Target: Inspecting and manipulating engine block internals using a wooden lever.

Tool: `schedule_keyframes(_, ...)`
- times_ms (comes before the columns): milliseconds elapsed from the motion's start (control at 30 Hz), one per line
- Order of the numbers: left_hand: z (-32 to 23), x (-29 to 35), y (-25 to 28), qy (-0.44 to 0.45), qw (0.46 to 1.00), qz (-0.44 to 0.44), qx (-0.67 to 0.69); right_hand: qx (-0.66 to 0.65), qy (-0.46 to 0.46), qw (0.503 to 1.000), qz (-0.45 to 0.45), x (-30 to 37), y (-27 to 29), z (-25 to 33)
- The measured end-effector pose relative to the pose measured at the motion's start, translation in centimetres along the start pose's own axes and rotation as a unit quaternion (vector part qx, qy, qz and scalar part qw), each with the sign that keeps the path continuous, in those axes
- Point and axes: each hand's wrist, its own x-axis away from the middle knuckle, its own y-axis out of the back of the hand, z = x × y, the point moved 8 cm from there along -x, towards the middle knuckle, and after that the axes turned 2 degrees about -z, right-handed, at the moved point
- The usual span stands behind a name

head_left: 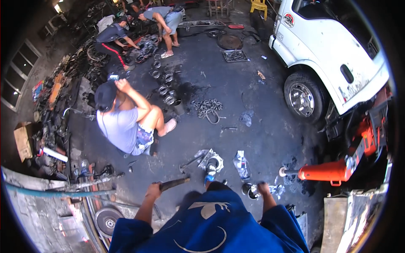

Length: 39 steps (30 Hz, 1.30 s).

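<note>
Over smudged floor (270, 139), hands (154, 191) apart, slim bar (175, 184) in left, perhaps wooden

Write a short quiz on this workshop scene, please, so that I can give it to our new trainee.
1. What does the camera wearer's left hand hold?
2. True or false: the white truck stands to the right of the heaped metal chain in the picture.
3. The large cylinder near the truck is mostly:
a) green
b) orange-red
c) white

Key:
1. A dark stick-like object; exactly what it is cannot be told.
2. True.
3. b
</note>
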Motion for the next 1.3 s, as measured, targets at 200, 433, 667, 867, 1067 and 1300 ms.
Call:
schedule_keyframes(200,2.1,-7.0,-0.2,0.134,0.974,0.183,-0.02,-0.426,-0.03,0.903,-0.047,-26.6,32.4,22.0)
schedule_keyframes(433,-3.9,-24.6,4.9,0.055,0.981,0.161,0.099,-0.174,-0.037,0.978,-0.106,-49.1,37.5,13.6)
schedule_keyframes(667,-9.5,-50.7,16.5,-0.341,0.903,0.235,0.112,-0.513,-0.399,0.76,0.009,-56.5,30.6,-4.3)
schedule_keyframes(867,-27.7,-75.4,47.9,-0.125,0.928,0.305,-0.176,-0.688,-0.357,0.622,0.11,-61.1,23.4,-3.5)
schedule_keyframes(1067,-37.2,-98.1,62.6,-0.124,0.975,0.144,-0.113,-0.327,-0.291,0.774,0.458,-90.3,24.5,-6.1)
schedule_keyframes(1300,-41.9,-122.5,72.3,-0.075,0.995,-0.054,-0.024,-0.176,-0.033,0.962,-0.206,-123.4,62.7,-2.4)
